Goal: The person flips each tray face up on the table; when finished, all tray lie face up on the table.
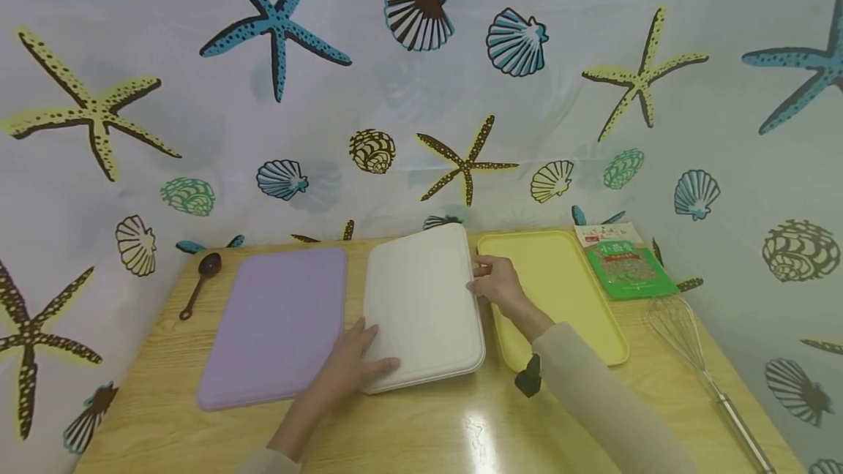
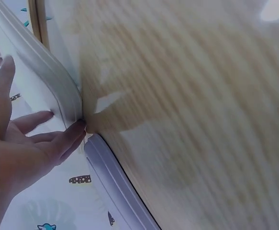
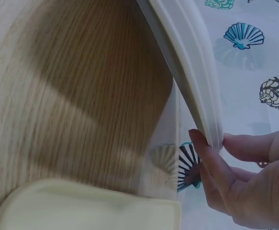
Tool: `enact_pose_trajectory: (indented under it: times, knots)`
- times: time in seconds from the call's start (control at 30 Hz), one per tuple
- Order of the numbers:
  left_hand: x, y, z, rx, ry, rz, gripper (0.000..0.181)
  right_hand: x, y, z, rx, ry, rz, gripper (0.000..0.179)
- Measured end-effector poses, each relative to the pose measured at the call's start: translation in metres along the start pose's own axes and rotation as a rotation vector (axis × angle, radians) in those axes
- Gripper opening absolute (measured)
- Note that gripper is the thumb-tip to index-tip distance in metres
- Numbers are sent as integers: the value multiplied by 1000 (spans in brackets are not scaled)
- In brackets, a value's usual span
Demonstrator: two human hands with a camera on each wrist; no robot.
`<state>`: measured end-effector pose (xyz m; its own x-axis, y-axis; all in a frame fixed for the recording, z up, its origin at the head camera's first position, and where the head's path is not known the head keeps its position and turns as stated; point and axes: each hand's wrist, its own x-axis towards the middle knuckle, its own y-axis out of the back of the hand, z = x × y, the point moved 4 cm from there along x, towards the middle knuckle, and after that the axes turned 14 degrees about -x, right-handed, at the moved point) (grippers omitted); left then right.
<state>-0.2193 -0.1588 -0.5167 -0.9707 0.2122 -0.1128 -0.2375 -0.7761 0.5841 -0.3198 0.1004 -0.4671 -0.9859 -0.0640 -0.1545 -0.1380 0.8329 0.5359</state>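
Note:
A white rectangular tray [image 1: 421, 306] tilts over the table, its right side raised and its left side low. My right hand [image 1: 497, 284] pinches the raised right edge between thumb and fingers; the right wrist view shows this hand [image 3: 254, 177] with the tray's rim [image 3: 208, 110] in its grip. At the lower left corner, my left hand [image 1: 352, 360] touches the tray with fingers and thumb spread. In the left wrist view the fingers of that hand [image 2: 39, 143] lie fairly straight against the white edge [image 2: 67, 96].
Left of the white tray lies a purple tray [image 1: 283, 320], with a dark spoon [image 1: 200, 280] beyond it. To the right are a yellow tray [image 1: 553, 284], a green packet [image 1: 628, 269] and a whisk [image 1: 707, 379]. A patterned cloth [image 1: 408, 93] hangs behind the wooden table [image 1: 421, 430].

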Motion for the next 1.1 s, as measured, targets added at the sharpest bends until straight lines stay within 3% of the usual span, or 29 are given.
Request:
enact_pose_trajectory:
  times: [0.17, 0.63, 1.1]
  knots:
    - [-7, -4, 3, 33, -67, -50, 97, 0, 2, -4, 14, 15, 3, 58]
    - [-18, -5, 10, 63, -89, -78, 102, -2, 7, -11, 3, 1, -24, 44]
    - [-22, -11, 20, -18, -38, -73, 100, -4, 19, -30, 84, 76, -71, 37]
